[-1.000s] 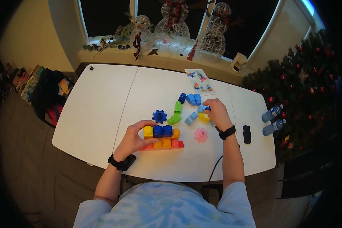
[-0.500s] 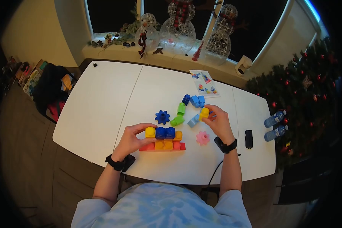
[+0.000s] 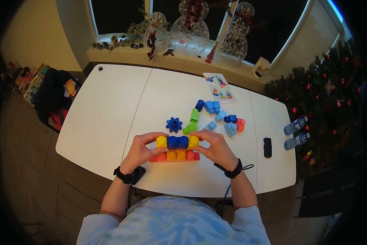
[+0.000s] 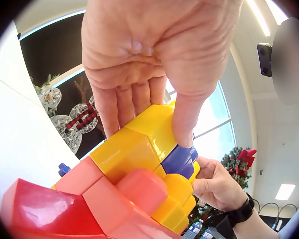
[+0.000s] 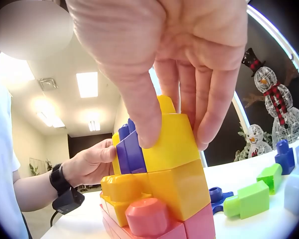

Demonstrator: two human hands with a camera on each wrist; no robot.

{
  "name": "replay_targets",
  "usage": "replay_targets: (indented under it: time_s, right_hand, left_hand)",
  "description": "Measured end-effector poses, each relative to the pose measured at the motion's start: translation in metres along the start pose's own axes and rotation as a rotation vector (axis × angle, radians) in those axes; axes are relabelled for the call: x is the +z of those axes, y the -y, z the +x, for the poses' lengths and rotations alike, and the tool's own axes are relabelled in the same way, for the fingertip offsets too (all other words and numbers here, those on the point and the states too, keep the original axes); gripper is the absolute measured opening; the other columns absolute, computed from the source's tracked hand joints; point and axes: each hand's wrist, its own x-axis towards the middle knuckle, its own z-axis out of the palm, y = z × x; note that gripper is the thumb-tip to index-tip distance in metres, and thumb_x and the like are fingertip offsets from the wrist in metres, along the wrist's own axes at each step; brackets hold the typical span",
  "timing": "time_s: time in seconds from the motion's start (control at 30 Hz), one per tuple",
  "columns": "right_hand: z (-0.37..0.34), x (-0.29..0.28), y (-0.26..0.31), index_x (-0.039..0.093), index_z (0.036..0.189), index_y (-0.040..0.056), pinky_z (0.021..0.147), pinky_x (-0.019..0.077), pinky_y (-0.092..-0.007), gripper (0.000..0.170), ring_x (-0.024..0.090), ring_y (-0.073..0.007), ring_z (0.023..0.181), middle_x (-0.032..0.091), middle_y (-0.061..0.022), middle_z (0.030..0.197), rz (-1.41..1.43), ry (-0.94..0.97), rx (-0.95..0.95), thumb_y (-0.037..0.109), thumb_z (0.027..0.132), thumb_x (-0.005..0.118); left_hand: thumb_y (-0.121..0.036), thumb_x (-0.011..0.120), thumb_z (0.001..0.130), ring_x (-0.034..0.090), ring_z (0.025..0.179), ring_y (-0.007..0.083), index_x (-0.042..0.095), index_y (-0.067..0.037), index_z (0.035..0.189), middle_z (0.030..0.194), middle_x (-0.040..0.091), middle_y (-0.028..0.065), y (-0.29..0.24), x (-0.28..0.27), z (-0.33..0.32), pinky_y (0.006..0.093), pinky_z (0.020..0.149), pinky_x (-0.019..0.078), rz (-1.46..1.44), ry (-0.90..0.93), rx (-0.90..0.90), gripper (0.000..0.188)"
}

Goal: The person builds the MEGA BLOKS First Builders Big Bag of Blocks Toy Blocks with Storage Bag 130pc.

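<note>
A stepped stack of chunky building blocks stands before me, with a red-and-pink base (image 3: 173, 159) and an orange-yellow layer above it. Two dark blue blocks (image 3: 177, 142) sit mid-row on top. My left hand (image 3: 137, 153) grips the yellow block (image 3: 161, 141) at that row's left end, thumb in front and fingers behind. At the right end, my right hand (image 3: 218, 150) pinches another yellow block (image 5: 172, 142) between thumb and fingers; it rests right on the orange-yellow block (image 5: 181, 186) in the right wrist view.
Beyond the stack lie a dark blue gear piece (image 3: 174, 125), green blocks (image 3: 194, 116), light blue blocks (image 3: 230, 129) and a pink block (image 3: 241, 125). A picture leaflet (image 3: 220, 87) is at the back. Rightward are a black case (image 3: 267, 148) and two water bottles (image 3: 295, 126).
My right hand picked up the yellow block from among the loose blocks and brought it left to the stack's top row. My left hand stays on its yellow block.
</note>
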Motion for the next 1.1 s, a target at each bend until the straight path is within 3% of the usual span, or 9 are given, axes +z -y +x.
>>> replay_targets:
  time_s: [0.3,0.5,0.6,0.67,0.7,0.8,0.83,1.1]
  right_hand:
    - [-0.003,0.005,0.006,0.066,0.13,0.0074,0.085,0.0579,-0.04,0.046,0.07,-0.0357,0.102,0.072,-0.0159,0.116,-0.07,-0.01,-0.013,0.007,0.086,0.079]
    - [-0.004,0.004,0.004,0.062,0.139,0.0094,0.086,0.0578,-0.0403,0.056,0.07,-0.036,0.101,0.071,-0.0161,0.118,-0.11,0.018,0.004,0.008,0.086,0.079]
    - [0.006,-0.018,-0.007,0.059,0.143,0.011,0.086,0.0573,-0.0403,0.064,0.07,-0.0343,0.101,0.071,-0.0163,0.121,-0.061,0.159,-0.01,0.007,0.083,0.081]
    - [0.016,-0.035,-0.032,0.06,0.144,0.0113,0.088,0.0564,-0.0398,0.068,0.069,-0.032,0.101,0.071,-0.0163,0.122,0.053,0.271,0.079,0.004,0.08,0.082]
    - [0.023,-0.038,-0.042,0.062,0.14,0.0104,0.089,0.0557,-0.0379,0.066,0.069,-0.0302,0.1,0.072,-0.0146,0.121,0.017,0.245,0.19,-0.002,0.077,0.079]
    - [0.038,-0.016,-0.056,0.066,0.135,0.01,0.089,0.0564,-0.0396,0.061,0.066,-0.03,0.107,0.071,-0.0125,0.123,-0.213,0.222,0.21,-0.005,0.076,0.076]
    - [0.035,0.004,-0.08,0.069,0.127,0.0098,0.089,0.0573,-0.042,0.054,0.063,-0.0294,0.115,0.071,-0.0097,0.121,-0.325,0.122,-0.026,-0.008,0.075,0.071]
    - [0.05,0.044,-0.1,0.07,0.121,0.01,0.091,0.0577,-0.0419,0.048,0.061,-0.0291,0.116,0.069,-0.0089,0.11,-0.547,0.133,-0.066,-0.006,0.076,0.071]
  left_hand:
    - [-0.004,0.086,0.082,0.072,0.112,0.021,0.072,0.001,0.122,0.119,0.075,0.011,-0.002,-0.001,0.0,0.0366,0.106,0.0548,0.045,0.002,0.013,0.043]
    - [-0.004,0.085,0.082,0.072,0.113,0.0211,0.071,0.0,0.123,0.12,0.075,0.0105,-0.002,-0.001,-0.001,0.0363,0.107,0.0544,0.026,0.007,0.002,0.043]
    - [-0.003,0.085,0.082,0.071,0.115,0.021,0.071,0.0,0.123,0.12,0.075,0.0103,-0.002,-0.003,-0.001,0.0362,0.107,0.0541,0.011,0.01,-0.01,0.043]
    - [-0.002,0.085,0.082,0.071,0.115,0.0209,0.071,0.0,0.123,0.121,0.075,0.0102,-0.002,-0.003,-0.001,0.0363,0.107,0.054,0.022,0.021,-0.015,0.043]
    - [-0.002,0.085,0.082,0.071,0.115,0.0209,0.071,0.0,0.123,0.121,0.075,0.0102,-0.003,-0.003,-0.001,0.0363,0.107,0.054,0.024,0.015,-0.015,0.043]
    - [-0.002,0.085,0.082,0.071,0.115,0.0211,0.071,0.0,0.124,0.121,0.075,0.0104,-0.005,-0.003,-0.001,0.0365,0.107,0.0539,0.027,0.021,-0.001,0.044]
    - [-0.002,0.085,0.082,0.071,0.115,0.0212,0.071,0.0,0.123,0.121,0.075,0.0107,-0.004,-0.003,-0.001,0.0366,0.107,0.054,0.023,0.021,-0.011,0.044]
    - [-0.006,0.085,0.084,0.071,0.115,0.0203,0.071,0.0,0.124,0.121,0.075,0.0108,-0.007,-0.003,-0.002,0.0348,0.109,0.0522,0.025,0.014,-0.046,0.043]
